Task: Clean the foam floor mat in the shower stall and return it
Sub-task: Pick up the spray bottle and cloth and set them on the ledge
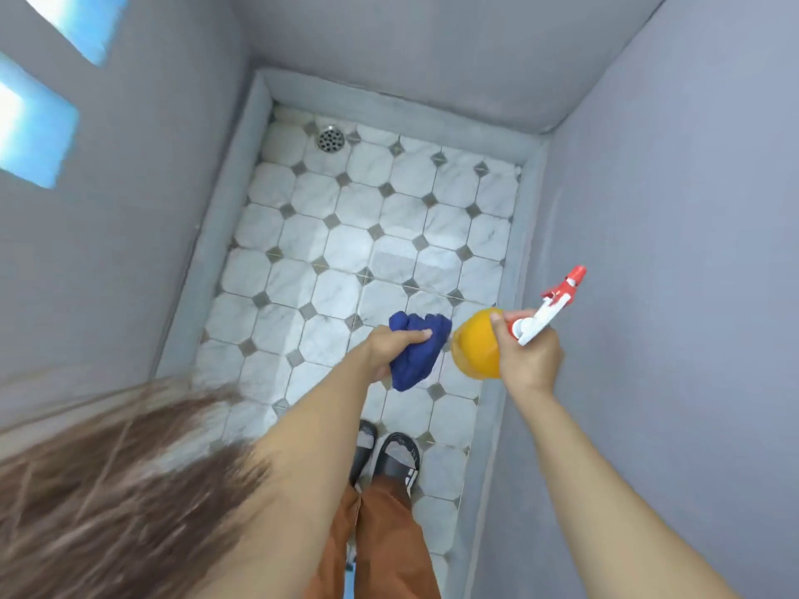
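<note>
A view looking straight down into a narrow shower stall. Grey walls [691,188] fill the left, top and right of the frame, with two bright window openings [39,123] in the upper left. The stall floor [346,252] runs through the centre, tiled in pale marbled octagons with small dark diamonds, edged by a raised grey curb [207,261]. A round metal drain [330,139] sits in the floor's upper left corner. The foam floor mat does not appear anywhere in view; the visible tiles are bare.

Blurred brown hair [108,490] covers the lower left. At lower centre, rust-orange trousers [385,546] end in black-and-white slippers [395,458] standing on the tiles.

Two bare arms reach up from the bottom edge. The left hand [389,350], just right of centre, is curled tightly around a bunched dark blue cloth [417,356]. Just beside it, the right hand [529,352] is wrapped around the neck of an orange spray bottle [475,345] whose red and white trigger nozzle [557,298] points toward the upper right. Cloth and bottle nearly touch.
</note>
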Demonstrator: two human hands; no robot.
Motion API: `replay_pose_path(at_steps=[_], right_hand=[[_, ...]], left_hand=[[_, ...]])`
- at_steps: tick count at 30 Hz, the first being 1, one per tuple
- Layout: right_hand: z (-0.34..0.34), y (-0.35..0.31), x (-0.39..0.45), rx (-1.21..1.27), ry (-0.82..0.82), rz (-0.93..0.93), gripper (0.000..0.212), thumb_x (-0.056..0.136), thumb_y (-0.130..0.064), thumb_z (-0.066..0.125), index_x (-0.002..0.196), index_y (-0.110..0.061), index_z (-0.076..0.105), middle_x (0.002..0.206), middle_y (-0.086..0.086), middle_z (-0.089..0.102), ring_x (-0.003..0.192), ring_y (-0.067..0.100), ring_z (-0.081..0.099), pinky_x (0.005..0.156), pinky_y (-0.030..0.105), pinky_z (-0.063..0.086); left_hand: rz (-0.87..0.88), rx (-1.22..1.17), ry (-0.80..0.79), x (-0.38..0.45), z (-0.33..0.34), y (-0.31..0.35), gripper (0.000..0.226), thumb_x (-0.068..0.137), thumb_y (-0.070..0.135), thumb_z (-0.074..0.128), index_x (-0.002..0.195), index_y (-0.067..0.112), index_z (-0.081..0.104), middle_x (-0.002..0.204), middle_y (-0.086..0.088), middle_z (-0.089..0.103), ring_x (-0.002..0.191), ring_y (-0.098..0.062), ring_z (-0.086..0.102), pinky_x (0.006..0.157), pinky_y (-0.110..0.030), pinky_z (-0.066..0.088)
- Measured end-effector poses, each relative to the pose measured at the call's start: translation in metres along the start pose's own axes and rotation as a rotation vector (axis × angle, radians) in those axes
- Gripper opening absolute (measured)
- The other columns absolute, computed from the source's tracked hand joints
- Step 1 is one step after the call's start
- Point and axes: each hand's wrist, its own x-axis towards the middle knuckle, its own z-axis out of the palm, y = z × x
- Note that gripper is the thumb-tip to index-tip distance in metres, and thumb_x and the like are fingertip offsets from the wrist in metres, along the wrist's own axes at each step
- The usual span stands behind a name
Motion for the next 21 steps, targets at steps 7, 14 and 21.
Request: replay_pose_path(at_steps=[7, 14, 21], right_hand=[[-0.093, -0.167, -0.048, 0.079, 0.037, -0.085, 0.019, 0.087, -0.036, 0.068, 0.084, -0.017, 0.066, 0.076, 0.001, 0.063, 0.077, 0.021, 0.055, 0.069, 0.026, 0.035], [-0.151, -0.304, -0.080, 0.202, 0.038, -0.186, 0.028, 0.088, -0.042, 0.066, 0.072, -0.020, 0.062, 0.072, 0.001, 0.065, 0.079, 0.029, 0.060, 0.071, 0.032, 0.041], [-0.181, -0.418, -0.076, 0.278, 0.100, -0.300, 0.033, 0.089, -0.040, 0.066, 0.066, -0.016, 0.062, 0.066, 0.003, 0.066, 0.072, 0.025, 0.061, 0.073, 0.036, 0.049]], left_hand=[[0.108, 0.000, -0.053, -0.159, -0.016, 0.131, 0.012, 0.088, 0.006, 0.062, 0.099, 0.009, 0.056, 0.104, -0.012, 0.063, 0.102, -0.028, 0.061, 0.091, -0.041, 0.051], [0.359, -0.023, 0.029, -0.289, -0.036, 0.244, 0.013, 0.090, 0.017, 0.063, 0.100, 0.013, 0.057, 0.097, -0.006, 0.065, 0.089, -0.017, 0.062, 0.074, -0.031, 0.054], [0.611, -0.050, 0.048, -0.363, -0.054, 0.369, 0.036, 0.082, 0.039, 0.072, 0.105, 0.013, 0.064, 0.101, -0.009, 0.072, 0.094, -0.022, 0.068, 0.073, -0.033, 0.056]])
